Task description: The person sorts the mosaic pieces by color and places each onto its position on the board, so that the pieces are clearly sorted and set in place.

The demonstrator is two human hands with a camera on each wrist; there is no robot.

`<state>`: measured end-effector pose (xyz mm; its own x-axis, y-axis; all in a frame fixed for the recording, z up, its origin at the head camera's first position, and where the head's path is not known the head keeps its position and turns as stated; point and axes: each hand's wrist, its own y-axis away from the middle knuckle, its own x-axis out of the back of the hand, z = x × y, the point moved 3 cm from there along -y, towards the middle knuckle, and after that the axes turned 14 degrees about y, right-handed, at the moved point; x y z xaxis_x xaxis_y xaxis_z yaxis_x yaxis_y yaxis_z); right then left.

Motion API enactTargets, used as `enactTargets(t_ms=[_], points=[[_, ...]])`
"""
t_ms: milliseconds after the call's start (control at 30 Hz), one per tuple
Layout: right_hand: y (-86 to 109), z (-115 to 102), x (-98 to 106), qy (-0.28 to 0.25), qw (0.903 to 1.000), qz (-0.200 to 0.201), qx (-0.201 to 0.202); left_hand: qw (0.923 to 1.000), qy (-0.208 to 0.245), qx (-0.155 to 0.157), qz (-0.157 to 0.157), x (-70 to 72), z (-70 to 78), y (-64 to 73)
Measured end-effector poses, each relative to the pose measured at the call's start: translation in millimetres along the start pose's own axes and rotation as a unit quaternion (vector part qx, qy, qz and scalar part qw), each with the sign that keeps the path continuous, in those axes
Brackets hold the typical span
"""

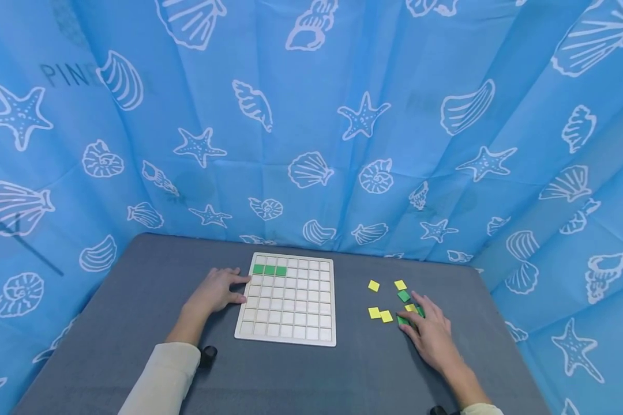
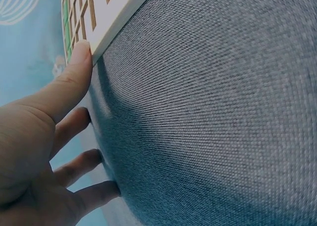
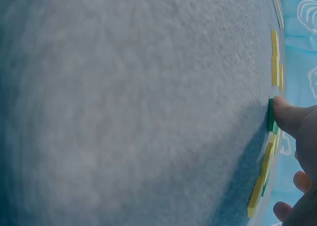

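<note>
A white square grid board (image 1: 284, 305) lies on the grey table, with three green square tiles (image 1: 270, 270) side by side near its upper left corner. My left hand (image 1: 213, 293) is at the board's left edge; in the left wrist view its thumb (image 2: 81, 52) touches the rim, with the other fingers spread over the cloth. To the right of the board, the thumb and index finger of my right hand (image 1: 435, 340) pinch a green tile (image 1: 402, 321) at its edges. Another green tile (image 1: 404, 295) and several yellow tiles (image 1: 386, 316) lie around it; the hand partly hides some.
The grey cloth-covered table (image 1: 353, 374) ends at a blue shell-print curtain (image 1: 311, 115) behind and at the sides. Single yellow tiles (image 1: 374, 286) lie between the board and my right hand. Dark wrist camera parts (image 1: 207, 356) sit by the sleeves.
</note>
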<state>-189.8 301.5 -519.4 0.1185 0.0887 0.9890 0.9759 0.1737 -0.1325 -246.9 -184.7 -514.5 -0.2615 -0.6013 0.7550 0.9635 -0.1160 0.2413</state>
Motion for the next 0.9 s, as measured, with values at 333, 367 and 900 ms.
enactTargets(t_ms=[333,367,900], points=[[-5.1,-4.7,2.8,-0.020,0.9997,0.012,-0.012,1.0000,0.000,0.004,0.003,-2.0,-2.4,-1.7],[-6.1,-5.3,3.8,-0.023,0.9996,0.012,-0.014,1.0000,0.000,0.003,0.004,-2.1,-2.9,-2.1],[-27.8,-28.3,20.9,-0.101,0.9948,-0.008,-0.008,1.0000,0.001,0.008,0.005,-1.0,-0.8,-1.1]])
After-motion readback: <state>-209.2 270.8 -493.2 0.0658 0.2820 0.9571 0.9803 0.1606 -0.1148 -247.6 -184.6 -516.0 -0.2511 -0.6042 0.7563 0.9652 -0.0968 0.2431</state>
